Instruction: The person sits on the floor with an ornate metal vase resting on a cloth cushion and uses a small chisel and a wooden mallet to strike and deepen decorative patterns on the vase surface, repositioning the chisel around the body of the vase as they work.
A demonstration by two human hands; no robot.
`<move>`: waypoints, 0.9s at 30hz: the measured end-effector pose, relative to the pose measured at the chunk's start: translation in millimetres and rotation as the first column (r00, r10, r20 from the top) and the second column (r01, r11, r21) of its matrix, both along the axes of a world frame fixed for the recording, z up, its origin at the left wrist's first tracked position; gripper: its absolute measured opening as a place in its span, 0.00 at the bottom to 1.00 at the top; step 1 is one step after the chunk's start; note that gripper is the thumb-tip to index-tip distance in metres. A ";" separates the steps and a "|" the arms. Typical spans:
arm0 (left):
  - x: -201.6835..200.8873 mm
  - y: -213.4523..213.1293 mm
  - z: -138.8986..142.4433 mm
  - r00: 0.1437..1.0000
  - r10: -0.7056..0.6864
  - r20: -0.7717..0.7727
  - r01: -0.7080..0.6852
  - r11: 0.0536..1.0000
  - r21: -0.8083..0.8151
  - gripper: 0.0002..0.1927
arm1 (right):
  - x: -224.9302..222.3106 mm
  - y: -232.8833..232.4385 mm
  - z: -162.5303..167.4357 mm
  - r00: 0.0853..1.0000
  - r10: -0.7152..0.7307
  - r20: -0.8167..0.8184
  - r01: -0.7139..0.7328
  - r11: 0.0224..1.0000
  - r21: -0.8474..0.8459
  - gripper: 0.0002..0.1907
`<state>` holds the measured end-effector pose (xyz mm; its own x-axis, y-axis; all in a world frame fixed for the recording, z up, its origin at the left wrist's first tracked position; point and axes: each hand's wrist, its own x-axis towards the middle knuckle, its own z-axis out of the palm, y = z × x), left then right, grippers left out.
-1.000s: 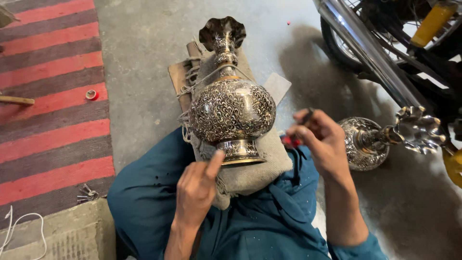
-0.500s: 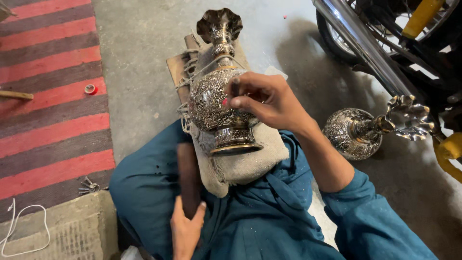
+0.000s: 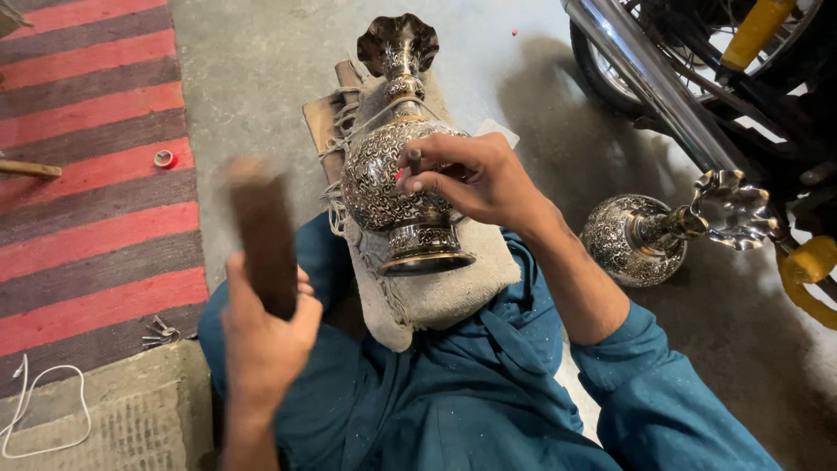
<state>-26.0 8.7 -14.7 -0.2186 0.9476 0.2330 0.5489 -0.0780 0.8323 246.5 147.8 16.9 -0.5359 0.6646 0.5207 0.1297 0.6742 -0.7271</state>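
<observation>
I see the vase (image 3: 397, 187) lying tilted on a grey pad (image 3: 436, 283) across my lap, mouth toward 12 o'clock, foot toward 6. My right hand (image 3: 466, 179) comes in from 4 o'clock and rests on the vase's belly, fingers pinched shut around a thin tool (image 3: 415, 162) whose tip meets the engraved metal. My left hand (image 3: 266, 327) is well apart from the vase, at its 8 o'clock, clenched around a dark block (image 3: 261, 240) that stands upright and looks blurred. The two hands are apart, the vase's foot between them.

A second vase (image 3: 641, 240) lies on the concrete floor (image 3: 253, 70) at 3 o'clock, its flared mouth pointing right, just under a motorcycle (image 3: 697, 78). A red striped mat (image 3: 87, 174) covers the floor at 9 o'clock, with a small red ring (image 3: 164, 159) on it. A white cord (image 3: 44, 410) loops at 8 o'clock. Behind the pad, folded brown cloth (image 3: 327, 113) shows at 11 o'clock.
</observation>
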 end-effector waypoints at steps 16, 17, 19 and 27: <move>1.4 42.9 80.0 0.890 -0.136 -0.435 0.271 0.925 0.265 0.41 | -1.6 5.6 -15.6 0.994 -0.104 0.020 0.100 0.987 0.124 0.13; -1.3 42.5 82.5 0.791 -0.081 -0.606 0.279 0.930 0.240 0.42 | -0.6 5.8 -15.9 0.998 -0.068 0.010 0.066 0.993 0.098 0.11; -0.7 42.8 83.9 0.714 -0.050 -0.698 0.280 0.935 0.220 0.44 | 0.8 7.1 -16.8 0.997 -0.068 0.031 0.065 0.994 0.083 0.11; -2.2 44.6 82.3 0.749 0.023 -0.662 0.222 0.933 0.283 0.42 | 1.0 9.7 -17.1 0.998 -0.065 -0.008 0.066 0.990 0.126 0.15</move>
